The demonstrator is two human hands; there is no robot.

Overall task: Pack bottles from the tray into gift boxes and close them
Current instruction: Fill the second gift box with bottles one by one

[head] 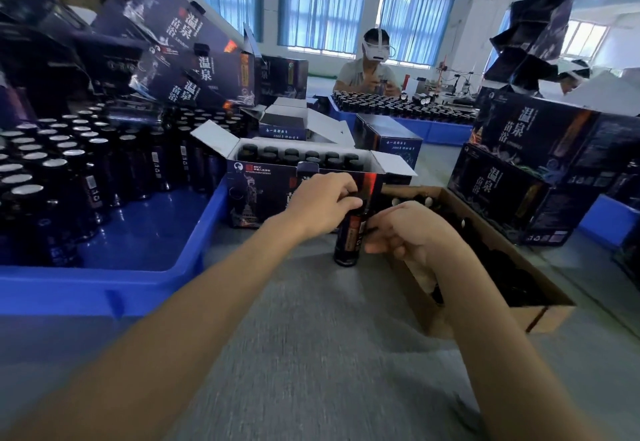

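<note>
A dark bottle (348,243) with an orange label stands upright on the grey table just in front of an open gift box (263,191). My left hand (322,203) grips the bottle's top. My right hand (412,229) holds its side with the fingers curled around it. The dark blue gift box has its flaps up and holds several black-capped bottles (301,156). To the left, a blue tray (194,232) carries many more dark bottles with silver tops (65,170).
A brown cardboard carton (540,316) of dark items lies at my right wrist. Closed gift boxes are stacked at the left back (180,35) and at the right (540,149). A person (370,66) sits across the table behind another blue tray (433,130).
</note>
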